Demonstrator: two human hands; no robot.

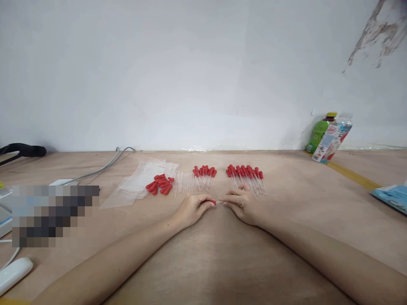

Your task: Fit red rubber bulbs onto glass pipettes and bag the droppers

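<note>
My left hand (195, 209) is closed on a red rubber dropper bulb (213, 202), whose open end points right. Between the fingers of my right hand (241, 204) is a thin clear glass dropper tube (220, 202), its end at the bulb; whether it sits inside cannot be told. Behind my left hand lie loose red bulbs (160, 184) in a heap and a row of bare glass tubes (183, 183). Farther right are two groups of droppers with red bulbs fitted, a left group (204, 173) and a right group (245, 173) just behind my right hand.
Clear zip bags (135, 186) lie flat under the loose bulbs. A grey cable (104, 166) runs along the left. Two bottles, one green (319, 134) and one clear with a printed label (332, 140), lean at the wall. A blue packet (392, 195) lies at the right edge.
</note>
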